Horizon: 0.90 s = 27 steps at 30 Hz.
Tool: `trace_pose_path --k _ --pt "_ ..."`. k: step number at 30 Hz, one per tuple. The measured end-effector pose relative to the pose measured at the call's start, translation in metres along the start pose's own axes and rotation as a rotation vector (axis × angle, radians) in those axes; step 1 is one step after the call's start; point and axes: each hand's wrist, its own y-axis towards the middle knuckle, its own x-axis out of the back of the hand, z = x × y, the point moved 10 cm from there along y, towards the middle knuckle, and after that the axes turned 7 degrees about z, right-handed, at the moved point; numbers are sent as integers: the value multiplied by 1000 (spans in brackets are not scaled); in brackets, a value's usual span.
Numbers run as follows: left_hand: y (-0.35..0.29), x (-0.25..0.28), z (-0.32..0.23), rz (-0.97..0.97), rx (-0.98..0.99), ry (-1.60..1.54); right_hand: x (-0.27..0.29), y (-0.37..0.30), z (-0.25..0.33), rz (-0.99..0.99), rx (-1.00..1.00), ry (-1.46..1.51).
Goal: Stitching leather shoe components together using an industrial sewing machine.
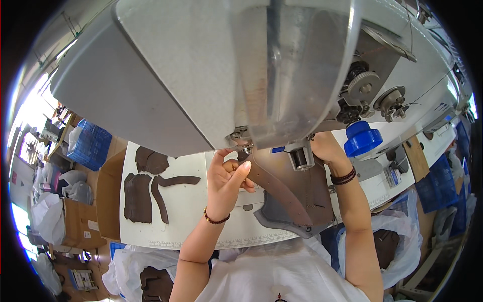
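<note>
My left hand [227, 177] is by the needle area of a sewing machine [171, 75], beside the left edge of a brown leather piece [287, 194]. Its thumb points up and stands apart from the raised index finger; the other fingers are loosely bent, and nothing shows clearly between them. The leather piece has a curved strip along it with small holes, and a dark grey layer [274, 214] shows under its near edge. Behind the machine's presser parts [300, 157], my right hand [326, 147] is over the leather's far right side, its fingers mostly hidden.
Loose brown leather pieces [137, 199] lie left on the white table [201, 226]. A blue knob [363, 139] juts from the machine above my right wrist. Plastic-lined bins [133, 264] with brown pieces stand at both sides; cardboard boxes [80, 221] and a blue crate [90, 145] are farther left.
</note>
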Motion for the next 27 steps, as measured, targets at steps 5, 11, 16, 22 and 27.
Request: trace_pose_path --k 5,11,16,22,27 --pt "1 2 1 -5 -4 -5 1 -1 -5 -7 -81 -9" --pt "2 3 0 -9 1 6 -2 0 3 -5 -24 -1" --pt "3 2 3 50 -34 33 3 -5 8 -71 7 -110" --pt "-33 7 -46 -88 -602 784 -37 -79 77 166 249 -606" --pt "-48 -54 -61 103 -890 1322 -85 -110 58 492 109 -858"
